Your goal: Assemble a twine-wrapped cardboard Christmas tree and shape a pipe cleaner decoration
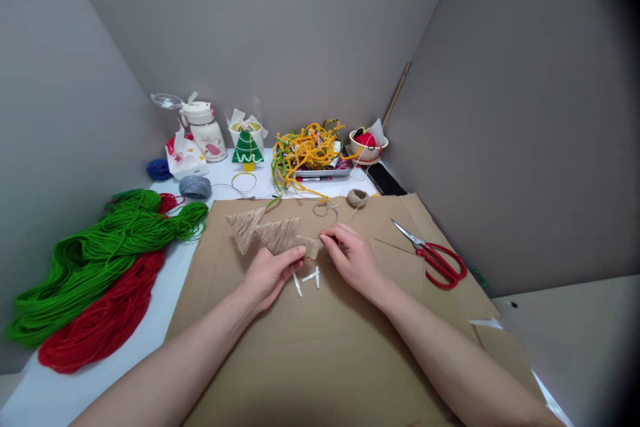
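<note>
My left hand [274,275] grips a tree-shaped cutout wrapped in brown twine [277,236], its thumb pressed on the narrow trunk end. The tree lies sideways, tip end to the left, a little above the cardboard. Just right of the trunk, my right hand [353,259] is closed in a pinch. A strand of twine [356,213] runs from a small twine ball [357,198] down to this hand; its end at the fingertips is hidden. Below the trunk lie several short white strips [311,276].
Red-handled scissors [434,255] lie open on the cardboard sheet [320,353], right of my hands. Green yarn [100,247] and red yarn [107,317] are heaped at left. Behind stand a white bottle [206,133], a green felt tree [247,149], a tray of orange yarn [315,153] and a bowl [369,147].
</note>
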A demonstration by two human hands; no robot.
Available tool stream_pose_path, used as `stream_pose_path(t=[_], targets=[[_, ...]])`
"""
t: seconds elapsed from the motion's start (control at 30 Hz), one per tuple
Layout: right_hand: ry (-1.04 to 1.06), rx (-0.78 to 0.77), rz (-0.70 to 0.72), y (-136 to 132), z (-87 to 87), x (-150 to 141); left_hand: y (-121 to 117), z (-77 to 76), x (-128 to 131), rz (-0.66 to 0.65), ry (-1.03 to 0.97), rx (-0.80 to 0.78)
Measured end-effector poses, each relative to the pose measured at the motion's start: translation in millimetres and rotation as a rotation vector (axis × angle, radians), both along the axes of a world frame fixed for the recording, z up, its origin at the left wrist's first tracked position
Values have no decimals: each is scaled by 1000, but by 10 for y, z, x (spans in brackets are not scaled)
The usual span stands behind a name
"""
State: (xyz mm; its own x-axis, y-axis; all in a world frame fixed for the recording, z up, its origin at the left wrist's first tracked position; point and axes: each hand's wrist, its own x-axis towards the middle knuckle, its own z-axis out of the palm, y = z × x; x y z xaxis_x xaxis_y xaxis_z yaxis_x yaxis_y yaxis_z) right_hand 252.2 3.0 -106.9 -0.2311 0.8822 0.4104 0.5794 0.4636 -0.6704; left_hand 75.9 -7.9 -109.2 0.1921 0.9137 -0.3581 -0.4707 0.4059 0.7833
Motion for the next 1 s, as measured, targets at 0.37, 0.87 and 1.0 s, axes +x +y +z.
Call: stream_pose_path(t=[0.37, 0.87, 1.0], targets=[[-409, 97, 99, -151, -103, -217, 30, -40, 8, 167, -139, 7], [-435, 200, 70, -212, -12, -161, 28, -79, 36, 231, 34, 52], [-367, 210, 25, -160, 24, -75, 31, -82, 29, 208, 135, 47]])
